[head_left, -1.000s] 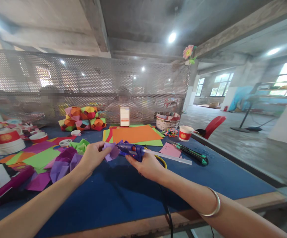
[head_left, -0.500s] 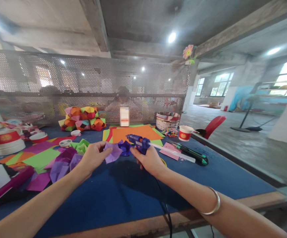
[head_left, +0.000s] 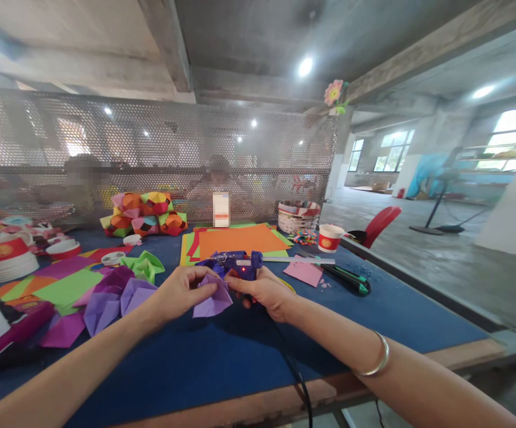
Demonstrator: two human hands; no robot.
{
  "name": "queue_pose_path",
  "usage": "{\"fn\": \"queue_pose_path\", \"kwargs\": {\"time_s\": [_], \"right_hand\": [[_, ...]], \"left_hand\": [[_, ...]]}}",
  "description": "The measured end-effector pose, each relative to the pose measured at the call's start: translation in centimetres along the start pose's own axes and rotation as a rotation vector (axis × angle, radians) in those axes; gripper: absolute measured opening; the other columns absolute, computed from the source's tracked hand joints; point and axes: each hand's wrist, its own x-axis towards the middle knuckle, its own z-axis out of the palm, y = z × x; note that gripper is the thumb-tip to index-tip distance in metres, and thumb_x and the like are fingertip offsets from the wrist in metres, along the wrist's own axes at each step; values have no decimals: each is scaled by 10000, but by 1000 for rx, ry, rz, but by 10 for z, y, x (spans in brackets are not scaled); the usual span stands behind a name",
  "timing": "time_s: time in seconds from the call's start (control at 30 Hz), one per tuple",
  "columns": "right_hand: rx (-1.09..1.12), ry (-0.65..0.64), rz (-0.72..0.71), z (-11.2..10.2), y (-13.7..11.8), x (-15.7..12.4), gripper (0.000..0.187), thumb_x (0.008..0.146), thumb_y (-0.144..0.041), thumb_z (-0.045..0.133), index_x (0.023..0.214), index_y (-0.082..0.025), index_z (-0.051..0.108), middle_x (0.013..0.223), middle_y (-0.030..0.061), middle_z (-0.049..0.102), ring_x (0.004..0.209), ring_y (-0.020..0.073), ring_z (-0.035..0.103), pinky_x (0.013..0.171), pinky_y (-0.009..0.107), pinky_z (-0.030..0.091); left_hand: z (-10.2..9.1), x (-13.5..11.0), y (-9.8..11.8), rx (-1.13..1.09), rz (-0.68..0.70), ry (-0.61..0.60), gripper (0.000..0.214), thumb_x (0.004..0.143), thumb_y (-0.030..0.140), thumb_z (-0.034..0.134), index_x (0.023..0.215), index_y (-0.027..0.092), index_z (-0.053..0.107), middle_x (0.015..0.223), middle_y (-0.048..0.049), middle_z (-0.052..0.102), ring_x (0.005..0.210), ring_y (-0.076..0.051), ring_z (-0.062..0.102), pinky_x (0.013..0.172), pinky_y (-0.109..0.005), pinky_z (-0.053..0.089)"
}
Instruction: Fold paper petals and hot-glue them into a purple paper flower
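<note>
My left hand pinches a light purple piece of folded paper between thumb and fingers. My right hand is wrapped around a blue hot glue gun with a small red light on its side. A clear glue stick juts from its back, and its nozzle points left, behind the paper. The right fingertips come up to the paper's right edge; whether they grip it I cannot tell. Darker purple-blue folded paper behind the left fingers is mostly hidden. More purple folded pieces and a green one lie to the left.
Orange paper sheets lie ahead. To the right are a utility knife, pink paper, a paper cup and a basket. Folded-paper balls stand before a mesh screen. A black cord crosses the table's front edge.
The glue gun has turned level and dropped slightly, its nozzle moving left behind the paper. My left hand has brought the purple paper right and down, closer to my right hand.
</note>
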Motion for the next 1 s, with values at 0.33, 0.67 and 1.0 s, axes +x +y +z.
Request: {"fn": "queue_pose_path", "kwargs": {"time_s": [0.33, 0.67, 1.0], "right_hand": [[-86, -74, -88, -1, 2, 1, 410, 642, -511, 821, 718, -166, 613, 595, -45, 518, 512, 81, 435, 416, 205, 374], [-356, 6, -129, 3, 3, 0, 151, 764, -307, 695, 734, -188, 607, 582, -48, 521, 425, 84, 426, 404, 221, 389], [-646, 144, -277, 5, 7, -1, 81, 790, -269, 650, 773, -198, 685, 599, -1, 612, 625, 170, 583, 565, 257, 455]], "left_hand": [[3, -2, 0, 32, -9, 43, 207, 736, 348, 616, 755, 166, 712, 705, -29, 727, 660, -175, 643, 662, -285, 504], [7, -3, -7, 87, -2, 31, 192, 725, 302, 550, 720, 159, 679, 727, -25, 689, 670, -167, 589, 655, -274, 450], [8, -3, -1, 139, -39, 48, 233, 628, 257, 518, 719, 163, 711, 691, 8, 661, 642, -158, 562, 597, -250, 436]]}}
